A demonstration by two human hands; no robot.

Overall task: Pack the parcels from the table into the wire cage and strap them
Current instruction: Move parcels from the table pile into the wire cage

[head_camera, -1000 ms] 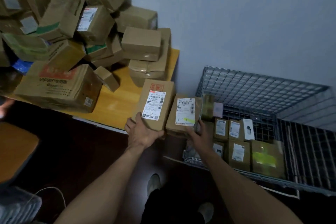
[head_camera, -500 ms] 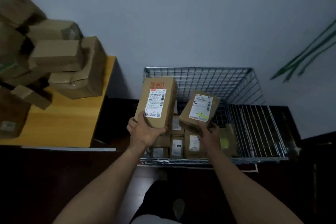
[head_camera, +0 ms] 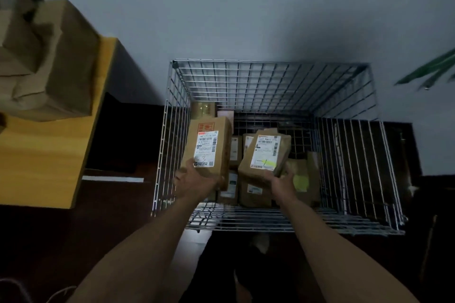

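Head view:

1. The wire cage (head_camera: 270, 76) stood on the floor against the wall, open at the top, just beside the table (head_camera: 49, 155). Judged: set close so each carry stays short.
2. The table carried a blurred heap of parcels (head_camera: 56, 61) at its far end, so much of the packing was not yet done.
3. Packed parcels (head_camera: 253, 192) sat on the cage floor in its near-left part, labels up and pressed together. The right part of the floor showed bare wire. Judged: tight rows leave room and should strap more firmly.
4. The tall box (head_camera: 209, 147) was held over the cage's left side, above the packed ones, label towards the camera and tilted slightly. Judged: carried lengthwise so it can drop into a gap on end or flat.
5. The flat parcel (head_camera: 266, 155) hung beside it, apart from the box, over the middle of the cage, leaning right.
6. The left hand (head_camera: 197, 179) gripped the box's lower end, thumb on the front face, fingers curled underneath to bear the weight.
7. The right hand (head_camera: 280, 181) cupped the flat parcel's lower edge, fingers wrapped round its right side.
8. No strap was visible. Judged: strapping comes later.
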